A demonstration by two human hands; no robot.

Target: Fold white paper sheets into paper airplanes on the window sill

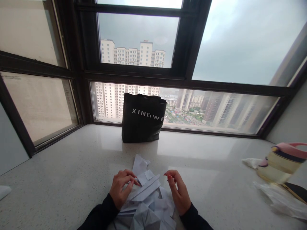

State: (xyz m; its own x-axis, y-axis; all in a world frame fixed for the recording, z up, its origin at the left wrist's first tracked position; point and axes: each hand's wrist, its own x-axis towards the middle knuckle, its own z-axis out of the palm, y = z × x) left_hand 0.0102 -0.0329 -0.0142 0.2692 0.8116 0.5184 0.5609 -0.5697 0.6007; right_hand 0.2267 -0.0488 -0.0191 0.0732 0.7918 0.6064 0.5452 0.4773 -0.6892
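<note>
A loose heap of folded white paper pieces point(146, 207) lies on the pale speckled counter in front of me, between my two hands. My left hand point(122, 187) is at the heap's left side, fingers bent and a little apart, with the fingertips over or touching the paper; I cannot tell which. To the right of the heap, my right hand point(178, 191) is raised with loosely curved fingers and nothing visible in it. One long folded strip point(145, 188) slants across the top of the heap. Dark sleeves cover both forearms.
Behind the heap a black bag point(144, 119) with white lettering stands upright by the window. At the right are a yellowish bottle point(279, 164) with a pink lid, crumpled clear plastic point(280, 199) and a dark flat object point(297, 191). Dark window frames point(134, 75) border the counter.
</note>
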